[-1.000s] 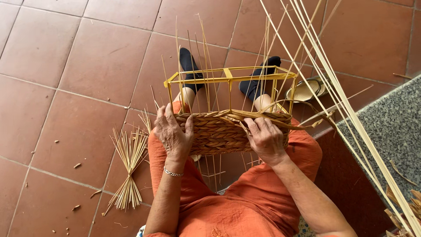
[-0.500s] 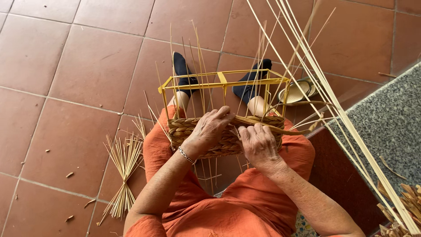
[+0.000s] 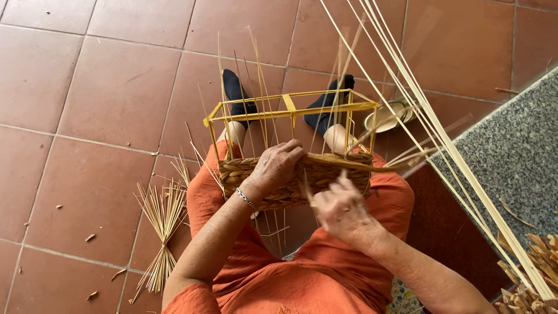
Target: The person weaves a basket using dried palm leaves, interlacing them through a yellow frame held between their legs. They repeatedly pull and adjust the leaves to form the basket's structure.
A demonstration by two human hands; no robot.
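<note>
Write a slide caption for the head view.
Left hand rests on a half-woven basket; right hand hovers just beside it.

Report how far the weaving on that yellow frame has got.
Done: woven band wraps the yellow frame's lower part. In hand: left hand presses the band's top edge; right hand, blurred, works a strand. Left: upper frame is bare, only upright strands showing.

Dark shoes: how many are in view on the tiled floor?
2. One shoe is beyond the left end of the yellow frame; the other shoe shows behind the frame's right half. Both are partly covered by the frame's bars.
</note>
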